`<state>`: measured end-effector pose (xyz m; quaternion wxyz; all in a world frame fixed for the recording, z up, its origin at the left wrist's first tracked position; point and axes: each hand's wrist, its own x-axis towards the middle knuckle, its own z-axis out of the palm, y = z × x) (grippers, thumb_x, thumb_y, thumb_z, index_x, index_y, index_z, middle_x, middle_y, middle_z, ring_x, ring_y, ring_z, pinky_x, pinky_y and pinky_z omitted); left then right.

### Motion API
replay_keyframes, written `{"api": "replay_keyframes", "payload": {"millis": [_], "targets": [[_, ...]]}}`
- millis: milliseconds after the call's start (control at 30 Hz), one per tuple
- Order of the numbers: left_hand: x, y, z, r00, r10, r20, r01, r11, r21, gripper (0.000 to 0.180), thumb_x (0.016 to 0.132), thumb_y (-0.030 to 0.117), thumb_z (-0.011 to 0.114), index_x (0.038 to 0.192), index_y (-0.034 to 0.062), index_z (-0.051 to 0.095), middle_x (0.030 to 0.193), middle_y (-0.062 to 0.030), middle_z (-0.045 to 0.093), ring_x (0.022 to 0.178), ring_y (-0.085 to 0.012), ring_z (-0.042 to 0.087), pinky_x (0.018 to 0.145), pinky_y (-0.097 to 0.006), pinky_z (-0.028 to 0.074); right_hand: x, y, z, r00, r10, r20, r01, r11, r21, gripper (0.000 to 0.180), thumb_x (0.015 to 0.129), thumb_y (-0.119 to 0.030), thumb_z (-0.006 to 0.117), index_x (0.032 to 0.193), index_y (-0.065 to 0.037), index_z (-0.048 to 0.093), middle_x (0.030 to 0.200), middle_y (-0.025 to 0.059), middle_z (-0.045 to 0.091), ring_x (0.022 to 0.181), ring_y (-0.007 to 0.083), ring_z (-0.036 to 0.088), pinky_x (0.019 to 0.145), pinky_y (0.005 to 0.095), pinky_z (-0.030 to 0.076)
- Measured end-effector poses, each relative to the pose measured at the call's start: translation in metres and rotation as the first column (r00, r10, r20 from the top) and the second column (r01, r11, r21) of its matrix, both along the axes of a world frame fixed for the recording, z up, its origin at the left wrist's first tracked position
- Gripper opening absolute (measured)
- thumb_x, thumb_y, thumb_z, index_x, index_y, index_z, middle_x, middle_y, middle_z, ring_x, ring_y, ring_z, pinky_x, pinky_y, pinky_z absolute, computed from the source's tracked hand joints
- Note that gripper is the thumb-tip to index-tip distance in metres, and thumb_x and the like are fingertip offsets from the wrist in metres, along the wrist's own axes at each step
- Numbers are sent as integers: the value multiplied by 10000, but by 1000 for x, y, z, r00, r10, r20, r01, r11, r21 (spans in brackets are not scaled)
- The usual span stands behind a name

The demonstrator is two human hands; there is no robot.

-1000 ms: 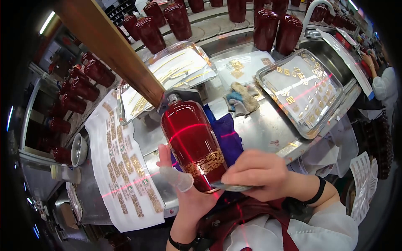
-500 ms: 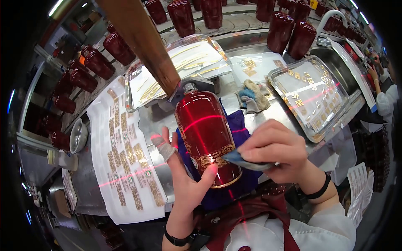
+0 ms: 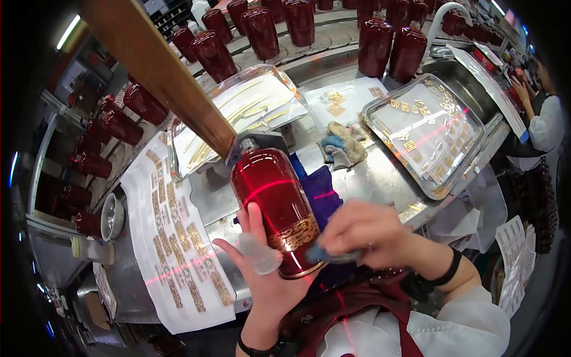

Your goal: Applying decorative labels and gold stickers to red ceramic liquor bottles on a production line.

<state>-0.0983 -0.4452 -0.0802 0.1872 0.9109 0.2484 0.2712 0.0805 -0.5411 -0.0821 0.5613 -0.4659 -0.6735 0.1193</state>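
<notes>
A glossy dark-red bottle [image 3: 270,181] lies tilted with its neck away from me, in a dark holder [image 3: 262,143] at the foot of a wooden post. A gold patterned band [image 3: 294,233] runs round its lower part. My left hand [image 3: 270,288] cradles the bottle's lower left side; two fingers press on the glass, another sticks out, and a whitish cover wraps one finger. My right hand [image 3: 369,235], blurred, is closed on a blue-grey cloth [image 3: 333,256] that touches the bottle's lower right edge. A purple cloth [image 3: 321,190] lies under the bottle.
A white sheet of gold decals [image 3: 178,238] lies left. Behind stands a tray of gold strips [image 3: 250,98]; at right, a tray of gold pieces [image 3: 428,184]. A crumpled rag [image 3: 345,146] sits between. The wooden post [image 3: 160,71] slants overhead. More red bottles [image 3: 375,47] line the back.
The bottle has turned, so more of the gold band faces up. My left thumb has left its top. My right hand has moved with the cloth down toward the base. The view has shifted slightly.
</notes>
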Motion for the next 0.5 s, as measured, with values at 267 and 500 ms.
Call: {"api": "replay_keyframes", "payload": {"millis": [267, 500], "targets": [[8, 2, -7, 989, -110, 102, 95, 985, 141, 1122, 669, 407, 798, 1442, -30, 113, 1481, -225, 233, 1398, -394, 138, 1087, -472, -169, 2, 13, 15, 960, -226, -165, 177, 947, -267, 189, 733, -57, 739, 907, -48, 665, 786, 64, 638, 667, 130, 591, 588, 252, 451], [-7, 4, -8, 983, -58, 171, 92, 976, -196, 1210, 573, 293, 867, 1442, -39, 93, 1474, -229, 230, 1371, -331, 242, 1110, -422, 204, -3, 15, 20, 981, -153, -119, 130, 974, -185, 181, 733, -55, 730, 899, -38, 659, 814, 86, 651, 719, 208, 632, 640, 279, 485]]}}
